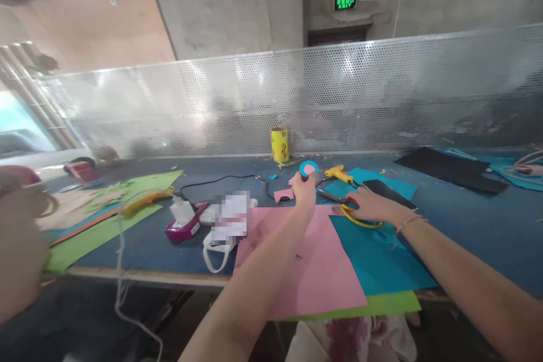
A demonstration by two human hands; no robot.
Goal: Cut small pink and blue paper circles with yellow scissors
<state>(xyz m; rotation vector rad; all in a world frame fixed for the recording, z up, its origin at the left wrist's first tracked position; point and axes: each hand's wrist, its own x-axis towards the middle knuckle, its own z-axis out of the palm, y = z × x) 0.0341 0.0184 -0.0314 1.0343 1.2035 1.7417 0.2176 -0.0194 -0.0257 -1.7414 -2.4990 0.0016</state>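
Note:
My left hand [304, 188] is stretched forward over the table and pinches a round blue paper piece with a pink circle [309, 168] on it. On the right, my right hand [369, 206] is closed around scissors [333, 196], whose blades point left. Yellow cord or handle loops [360, 220] hang just under that hand. Beneath my arms lie a large pink sheet [314, 266] and a blue sheet [382, 266]. A pink scrap with a curved cut-out [284, 195] rests just left of my left hand.
A yellow can-like roll [280, 145] stands by the perforated metal screen [237, 107]. Near my right hand are a yellow glue gun [338, 173] and a dark phone-like slab [388, 193]. A purple power strip [182, 230] with cords lies left. Another person's arm [21, 254] shows at far left.

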